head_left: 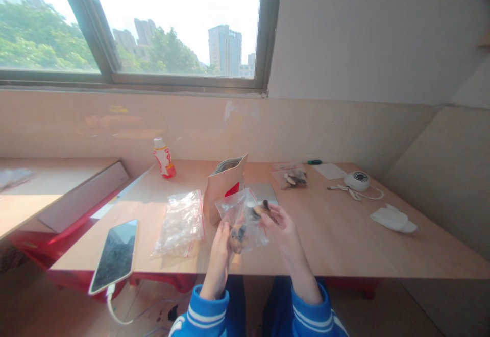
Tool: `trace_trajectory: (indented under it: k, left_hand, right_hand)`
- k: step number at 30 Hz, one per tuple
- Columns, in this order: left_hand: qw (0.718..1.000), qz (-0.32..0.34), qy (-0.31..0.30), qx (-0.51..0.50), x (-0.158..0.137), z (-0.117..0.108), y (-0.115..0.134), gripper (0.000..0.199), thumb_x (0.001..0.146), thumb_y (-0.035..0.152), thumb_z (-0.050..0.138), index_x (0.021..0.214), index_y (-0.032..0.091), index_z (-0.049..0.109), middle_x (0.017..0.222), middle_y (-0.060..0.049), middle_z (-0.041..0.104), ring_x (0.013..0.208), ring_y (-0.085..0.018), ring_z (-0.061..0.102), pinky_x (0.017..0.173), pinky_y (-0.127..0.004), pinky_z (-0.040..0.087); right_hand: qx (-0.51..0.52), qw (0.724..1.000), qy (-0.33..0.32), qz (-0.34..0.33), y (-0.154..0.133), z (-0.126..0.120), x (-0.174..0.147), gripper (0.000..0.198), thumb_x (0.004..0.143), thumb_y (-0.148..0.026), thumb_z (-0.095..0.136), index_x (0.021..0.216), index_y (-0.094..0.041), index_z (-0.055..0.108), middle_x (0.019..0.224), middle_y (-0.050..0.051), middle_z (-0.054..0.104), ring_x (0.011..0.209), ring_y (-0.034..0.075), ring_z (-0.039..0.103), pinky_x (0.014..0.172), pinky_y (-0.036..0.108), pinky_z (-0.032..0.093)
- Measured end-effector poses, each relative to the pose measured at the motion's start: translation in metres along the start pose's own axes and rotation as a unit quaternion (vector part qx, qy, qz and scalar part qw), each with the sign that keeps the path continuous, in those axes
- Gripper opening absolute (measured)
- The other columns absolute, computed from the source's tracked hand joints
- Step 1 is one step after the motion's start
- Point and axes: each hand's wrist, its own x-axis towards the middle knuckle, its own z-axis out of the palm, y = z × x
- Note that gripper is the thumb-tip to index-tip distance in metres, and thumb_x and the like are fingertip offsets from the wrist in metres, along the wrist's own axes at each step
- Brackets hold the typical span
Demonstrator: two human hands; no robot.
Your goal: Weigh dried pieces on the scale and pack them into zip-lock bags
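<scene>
My left hand (221, 242) is closed on a clear zip bag (250, 240) with a red seal line. Brown and black pieces (237, 235), which look like dried mushrooms, lie in its lower part. At the bag's upper right, my right hand (282, 223) pinches a few similar dried mushroom pieces (262, 208); whether they are inside the bag's mouth I cannot tell. Just behind stands an open brown paper bag (218, 189) with a red patch. To the left lies a stack of flat clear zip bags (179, 222).
Another zip bag with dark pieces (293, 177) lies farther back. A white camera-like device (357, 180) with a cable, a green-handled tool (314, 162), paper (329, 171) and a crumpled white tissue (393, 218) are at right. Left are a drink bottle (164, 159) and a charging phone (115, 255) at the edge.
</scene>
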Motion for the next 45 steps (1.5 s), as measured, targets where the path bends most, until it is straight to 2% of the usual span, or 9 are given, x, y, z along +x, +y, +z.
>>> trace_trajectory:
  k: [8, 17, 23, 28, 30, 35, 39, 42, 45]
  left_hand:
    - [0.993, -0.039, -0.008, -0.109, -0.002, 0.0, -0.002, 0.056, 0.086, 0.044, 0.053, 0.136, 0.022, 0.044, 0.13, -0.01, 0.058, 0.115, -0.023, 0.057, 0.096, -0.037, 0.046]
    - [0.996, -0.048, 0.015, -0.076, -0.001, -0.013, 0.004, 0.058, 0.083, 0.046, 0.056, 0.135, 0.024, 0.046, 0.132, -0.011, 0.055, 0.114, -0.027, 0.058, 0.096, -0.043, 0.046]
    - [0.999, 0.009, 0.008, -0.043, 0.001, -0.022, 0.003, 0.048, 0.085, 0.043, 0.053, 0.13, 0.026, 0.052, 0.139, -0.006, 0.049, 0.129, -0.024, 0.044, 0.108, -0.038, 0.035]
    - [0.997, -0.01, 0.007, -0.082, 0.003, -0.026, 0.007, 0.049, 0.086, 0.04, 0.053, 0.132, 0.025, 0.049, 0.133, -0.006, 0.055, 0.126, -0.022, 0.047, 0.108, -0.038, 0.036]
    - [0.993, -0.025, 0.005, -0.119, 0.003, -0.025, 0.01, 0.05, 0.086, 0.039, 0.053, 0.134, 0.026, 0.047, 0.133, -0.006, 0.056, 0.126, -0.022, 0.047, 0.107, -0.037, 0.038]
    - [0.98, -0.046, 0.003, -0.191, -0.003, -0.025, 0.018, 0.05, 0.085, 0.033, 0.053, 0.133, 0.022, 0.049, 0.124, -0.008, 0.062, 0.118, -0.024, 0.055, 0.102, -0.037, 0.043]
    - [0.983, -0.004, -0.021, -0.181, -0.007, -0.026, 0.021, 0.055, 0.082, 0.02, 0.054, 0.136, 0.027, 0.044, 0.123, -0.005, 0.063, 0.117, -0.023, 0.056, 0.102, -0.037, 0.043]
    - [0.989, 0.021, -0.033, -0.139, -0.008, -0.024, 0.021, 0.059, 0.082, 0.021, 0.056, 0.138, 0.029, 0.04, 0.131, -0.006, 0.057, 0.12, -0.025, 0.053, 0.103, -0.039, 0.04]
    - [0.994, 0.041, -0.043, -0.088, -0.007, -0.02, 0.02, 0.064, 0.08, 0.024, 0.061, 0.14, 0.026, 0.037, 0.134, -0.009, 0.054, 0.125, -0.026, 0.049, 0.105, -0.039, 0.038]
  right_hand:
    - [0.078, 0.997, 0.027, 0.0, -0.01, 0.0, 0.009, 0.033, 0.072, -0.041, 0.07, 0.096, -0.019, 0.062, 0.097, 0.006, 0.07, 0.084, 0.02, 0.069, 0.077, 0.034, 0.057]
    - [-0.031, 0.977, -0.071, -0.199, -0.065, 0.06, 0.088, 0.037, 0.073, -0.039, 0.068, 0.104, -0.019, 0.059, 0.1, 0.006, 0.069, 0.091, 0.018, 0.066, 0.081, 0.033, 0.053]
    - [-0.271, 0.887, -0.215, -0.305, -0.061, 0.083, 0.101, 0.026, 0.082, -0.028, 0.056, 0.106, -0.021, 0.061, 0.104, 0.003, 0.067, 0.094, 0.016, 0.062, 0.085, 0.029, 0.046]
    - [-0.409, 0.811, -0.235, -0.345, -0.051, 0.076, 0.101, 0.031, 0.091, -0.027, 0.045, 0.118, -0.024, 0.058, 0.11, 0.005, 0.064, 0.106, 0.019, 0.055, 0.095, 0.036, 0.037]
    - [-0.421, 0.801, -0.239, -0.351, -0.048, 0.075, 0.101, 0.034, 0.093, -0.029, 0.043, 0.124, -0.024, 0.055, 0.115, 0.006, 0.061, 0.109, 0.02, 0.053, 0.097, 0.037, 0.035]
    - [-0.313, 0.858, -0.159, -0.375, -0.052, 0.072, 0.089, 0.029, 0.088, -0.02, 0.043, 0.113, -0.021, 0.058, 0.115, 0.006, 0.058, 0.11, 0.019, 0.051, 0.097, 0.036, 0.037]
    - [-0.208, 0.923, -0.169, -0.276, -0.062, 0.058, 0.065, 0.021, 0.081, -0.013, 0.041, 0.083, -0.02, 0.061, 0.082, 0.001, 0.061, 0.077, 0.014, 0.057, 0.074, 0.028, 0.046]
    - [-0.237, 0.917, -0.27, -0.172, -0.058, 0.044, 0.05, 0.02, 0.081, -0.013, 0.043, 0.075, -0.019, 0.061, 0.071, -0.002, 0.06, 0.068, 0.012, 0.057, 0.066, 0.024, 0.045]
    - [-0.269, 0.894, -0.338, -0.117, -0.045, 0.033, 0.045, 0.016, 0.084, -0.02, 0.048, 0.085, -0.018, 0.064, 0.081, 0.0, 0.065, 0.075, 0.013, 0.059, 0.069, 0.025, 0.046]
